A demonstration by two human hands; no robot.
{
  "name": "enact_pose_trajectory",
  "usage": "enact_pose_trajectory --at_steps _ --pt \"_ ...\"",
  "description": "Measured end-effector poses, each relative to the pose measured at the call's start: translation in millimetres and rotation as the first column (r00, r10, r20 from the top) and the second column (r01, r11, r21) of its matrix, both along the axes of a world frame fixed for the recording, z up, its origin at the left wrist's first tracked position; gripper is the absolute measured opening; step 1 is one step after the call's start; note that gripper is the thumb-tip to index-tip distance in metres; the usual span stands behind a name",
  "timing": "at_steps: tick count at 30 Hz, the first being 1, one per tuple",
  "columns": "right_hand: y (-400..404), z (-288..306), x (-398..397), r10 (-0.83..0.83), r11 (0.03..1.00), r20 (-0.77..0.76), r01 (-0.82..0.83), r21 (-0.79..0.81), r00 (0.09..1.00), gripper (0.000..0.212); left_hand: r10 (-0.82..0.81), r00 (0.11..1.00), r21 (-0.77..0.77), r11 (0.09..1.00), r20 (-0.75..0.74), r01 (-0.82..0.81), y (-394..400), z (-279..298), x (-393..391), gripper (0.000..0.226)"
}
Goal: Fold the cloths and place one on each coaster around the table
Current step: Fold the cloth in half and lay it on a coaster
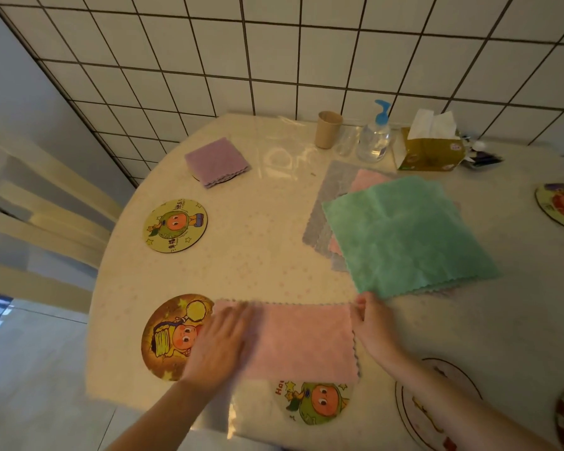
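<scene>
A pink cloth (pixel 303 340) lies flat near the table's front edge, folded to a rectangle. My left hand (pixel 220 345) rests flat on its left end, fingers spread. My right hand (pixel 368 320) pinches its top right corner. The cloth overlaps a round cartoon coaster (pixel 166 336) on its left and another coaster (pixel 316 402) below it. A folded purple cloth (pixel 217 161) sits on a coaster at the back left. A bare green-figure coaster (pixel 175 225) lies between. A green cloth (pixel 407 236) tops a stack of pink and grey cloths at centre right.
Along the tiled wall stand a paper cup (pixel 329 129), a clear pump bottle (pixel 375 138) and a tissue box (pixel 430 148). More coasters lie at the right edge (pixel 560 206) and front right (pixel 437 405). A pale chair (pixel 46 219) stands to the left.
</scene>
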State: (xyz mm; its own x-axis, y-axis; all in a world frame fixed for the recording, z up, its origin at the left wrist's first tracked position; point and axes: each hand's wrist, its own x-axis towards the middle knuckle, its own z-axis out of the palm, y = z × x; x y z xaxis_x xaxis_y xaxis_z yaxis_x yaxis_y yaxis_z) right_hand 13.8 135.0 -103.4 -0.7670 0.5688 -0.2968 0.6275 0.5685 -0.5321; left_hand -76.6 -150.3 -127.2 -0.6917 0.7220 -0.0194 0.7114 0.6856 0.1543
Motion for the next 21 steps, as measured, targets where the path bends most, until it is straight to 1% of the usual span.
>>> enact_pose_trajectory --at_steps 1,2,3,4,5,7,8,11,12,14,16,17,19,21 --pt "-6 10 6 0.125 0.990 -0.026 -0.123 0.072 0.992 0.016 -0.092 0.993 0.013 0.996 0.069 0.092 2 -4 14 0.053" --pt "-14 18 14 0.281 0.955 -0.024 -0.277 0.105 0.959 0.024 -0.164 0.982 0.031 0.986 0.099 0.161 7 -6 29 0.054" --pt "-23 23 24 0.424 0.901 -0.007 -0.422 0.098 0.906 0.032 -0.224 0.969 0.014 0.974 0.103 0.224 10 -9 42 0.056" --pt "-33 23 33 0.546 0.835 0.013 -0.545 0.077 0.838 0.037 -0.271 0.959 -0.019 0.962 0.077 0.274 12 -12 52 0.058" --pt "-42 20 42 0.635 0.769 0.031 -0.635 0.066 0.772 0.042 -0.289 0.955 -0.057 0.955 0.064 0.292 15 -14 60 0.059" --pt "-52 7 56 0.737 0.670 0.054 -0.738 0.076 0.674 0.055 -0.253 0.966 -0.099 0.961 0.057 0.258 16 -18 68 0.062" --pt "-53 0 63 0.761 0.637 0.072 -0.764 0.101 0.645 0.063 -0.219 0.974 -0.105 0.969 0.064 0.225 14 -19 69 0.063" --pt "-44 -18 84 0.800 0.534 0.155 -0.805 0.259 0.580 0.087 -0.163 0.982 -0.147 0.973 0.095 0.176 -4 -28 71 0.064" --pt "-38 -21 90 0.796 0.504 0.199 -0.808 0.304 0.571 0.094 -0.151 0.984 -0.160 0.973 0.097 0.166 -13 -29 70 0.064" --pt "-28 -26 103 0.788 0.478 0.226 -0.801 0.359 0.572 0.103 -0.142 0.986 -0.187 0.970 0.086 0.156 -35 -27 66 0.065" --pt "-21 -27 113 0.785 0.451 0.250 -0.799 0.398 0.567 0.105 -0.152 0.986 -0.230 0.960 0.064 0.162 -60 -27 61 0.067" --pt "-22 -26 116 0.775 0.448 0.270 -0.797 0.404 0.572 0.103 -0.146 0.987 -0.248 0.956 0.062 0.157 -73 -28 61 0.067" --pt "-27 -24 117 0.754 0.444 0.306 -0.794 0.414 0.582 0.095 -0.104 0.993 -0.260 0.959 0.057 0.115 -92 -28 60 0.067" --pt "-35 -21 114 0.738 0.451 0.326 -0.791 0.414 0.591 0.092 -0.047 0.997 -0.253 0.965 0.065 0.062 -101 -28 62 0.068"
